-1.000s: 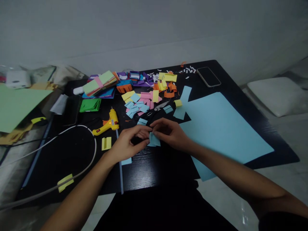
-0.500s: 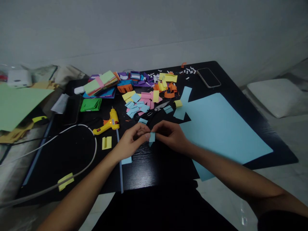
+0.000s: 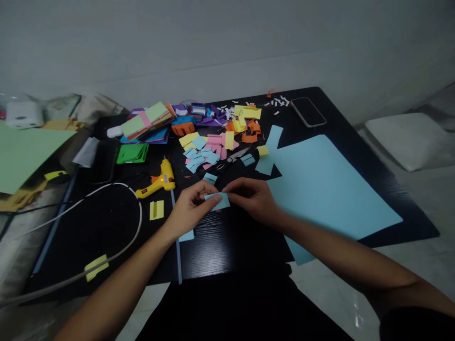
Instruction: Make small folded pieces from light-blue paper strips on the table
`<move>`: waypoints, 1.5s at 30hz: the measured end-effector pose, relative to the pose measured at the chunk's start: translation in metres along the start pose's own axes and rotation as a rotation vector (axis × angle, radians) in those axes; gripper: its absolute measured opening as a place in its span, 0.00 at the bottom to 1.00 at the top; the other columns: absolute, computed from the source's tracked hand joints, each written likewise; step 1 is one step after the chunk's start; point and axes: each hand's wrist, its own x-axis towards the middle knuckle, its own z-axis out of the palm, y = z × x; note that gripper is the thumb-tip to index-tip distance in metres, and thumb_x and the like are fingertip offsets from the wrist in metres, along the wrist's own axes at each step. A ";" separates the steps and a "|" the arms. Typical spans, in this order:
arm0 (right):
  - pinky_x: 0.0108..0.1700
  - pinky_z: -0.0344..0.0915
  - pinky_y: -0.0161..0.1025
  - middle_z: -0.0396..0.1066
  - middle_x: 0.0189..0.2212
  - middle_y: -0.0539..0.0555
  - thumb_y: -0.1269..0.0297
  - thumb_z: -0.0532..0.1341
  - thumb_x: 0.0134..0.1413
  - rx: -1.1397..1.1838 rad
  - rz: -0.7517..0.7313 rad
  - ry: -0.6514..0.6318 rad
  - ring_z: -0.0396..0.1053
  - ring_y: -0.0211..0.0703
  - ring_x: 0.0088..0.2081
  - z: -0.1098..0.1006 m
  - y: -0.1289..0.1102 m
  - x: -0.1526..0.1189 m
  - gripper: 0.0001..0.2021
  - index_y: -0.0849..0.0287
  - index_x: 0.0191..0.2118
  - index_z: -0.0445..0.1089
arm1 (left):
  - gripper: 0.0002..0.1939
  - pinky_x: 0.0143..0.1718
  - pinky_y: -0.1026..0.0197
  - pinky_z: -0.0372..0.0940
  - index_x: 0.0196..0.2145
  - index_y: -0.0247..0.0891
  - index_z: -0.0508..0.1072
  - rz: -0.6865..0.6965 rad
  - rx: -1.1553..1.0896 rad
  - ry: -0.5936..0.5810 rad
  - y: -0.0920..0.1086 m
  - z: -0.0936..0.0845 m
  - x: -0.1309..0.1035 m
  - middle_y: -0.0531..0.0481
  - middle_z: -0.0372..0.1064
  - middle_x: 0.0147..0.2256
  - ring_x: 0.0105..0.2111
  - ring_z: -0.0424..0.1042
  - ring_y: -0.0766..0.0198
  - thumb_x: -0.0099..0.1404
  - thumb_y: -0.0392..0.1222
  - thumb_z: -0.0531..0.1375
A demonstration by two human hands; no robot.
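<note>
A small piece of light blue paper [image 3: 222, 203] is held between my two hands, low over the black table. My left hand [image 3: 194, 203] pinches it from the left, its thumb lying across the front face. At the upper right corner of the paper, the thumb and fingertips of my right hand [image 3: 254, 196] are closed together on it. Just beyond my fingers lie another small blue paper piece [image 3: 210, 178] and a pair of scissors [image 3: 232, 158]. A heap of small cut blue papers [image 3: 199, 156] and pink papers [image 3: 222, 144] sits farther back.
A yellow glue gun [image 3: 161, 180] with a glue stick lies left, near a looping white cable [image 3: 140, 218]. A large blue sheet [image 3: 334, 189] covers the right side, overhanging the front edge. A phone [image 3: 308, 112] lies at the back right; stacked coloured papers [image 3: 149, 122] stand back left.
The blue paper in my hands has turned: it showed as a narrow folded strip, and its wider face now shows across my left thumb. Both hands stay in nearly the same place.
</note>
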 end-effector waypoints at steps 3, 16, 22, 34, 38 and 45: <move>0.44 0.75 0.41 0.82 0.35 0.50 0.66 0.73 0.52 0.046 0.028 -0.003 0.79 0.41 0.37 -0.002 -0.001 0.001 0.06 0.54 0.38 0.81 | 0.09 0.31 0.64 0.66 0.39 0.36 0.76 0.035 0.002 0.017 0.000 -0.001 0.000 0.52 0.75 0.28 0.28 0.74 0.65 0.68 0.45 0.66; 0.47 0.77 0.42 0.82 0.36 0.51 0.63 0.75 0.51 0.100 0.065 -0.029 0.80 0.42 0.38 -0.005 -0.004 0.003 0.09 0.55 0.39 0.82 | 0.08 0.28 0.65 0.72 0.36 0.36 0.76 0.049 -0.018 0.031 0.007 -0.002 0.000 0.53 0.76 0.27 0.25 0.77 0.66 0.67 0.43 0.67; 0.45 0.77 0.41 0.82 0.35 0.51 0.63 0.75 0.51 0.059 0.061 -0.009 0.79 0.42 0.37 -0.003 -0.004 0.002 0.08 0.56 0.38 0.81 | 0.08 0.27 0.66 0.70 0.36 0.36 0.77 0.071 0.058 0.045 0.006 -0.002 0.000 0.52 0.75 0.26 0.25 0.77 0.66 0.68 0.44 0.66; 0.47 0.77 0.42 0.82 0.35 0.51 0.63 0.75 0.51 0.152 0.108 -0.054 0.79 0.41 0.37 -0.003 -0.010 0.002 0.09 0.55 0.40 0.82 | 0.12 0.30 0.63 0.75 0.36 0.35 0.77 0.039 -0.045 -0.017 0.011 -0.005 0.003 0.50 0.78 0.28 0.25 0.79 0.64 0.68 0.48 0.67; 0.45 0.77 0.42 0.82 0.34 0.50 0.62 0.75 0.50 0.184 0.125 -0.063 0.79 0.40 0.37 -0.004 -0.010 0.003 0.10 0.54 0.39 0.82 | 0.13 0.32 0.62 0.76 0.36 0.35 0.77 0.029 -0.048 -0.033 0.011 -0.006 0.003 0.49 0.79 0.27 0.26 0.79 0.63 0.68 0.50 0.67; 0.46 0.76 0.42 0.82 0.35 0.51 0.62 0.75 0.53 0.194 0.112 -0.100 0.79 0.41 0.38 -0.005 -0.008 0.003 0.09 0.55 0.40 0.82 | 0.13 0.32 0.61 0.74 0.36 0.36 0.76 0.033 -0.021 -0.038 0.010 -0.006 0.004 0.50 0.79 0.26 0.27 0.79 0.62 0.68 0.49 0.66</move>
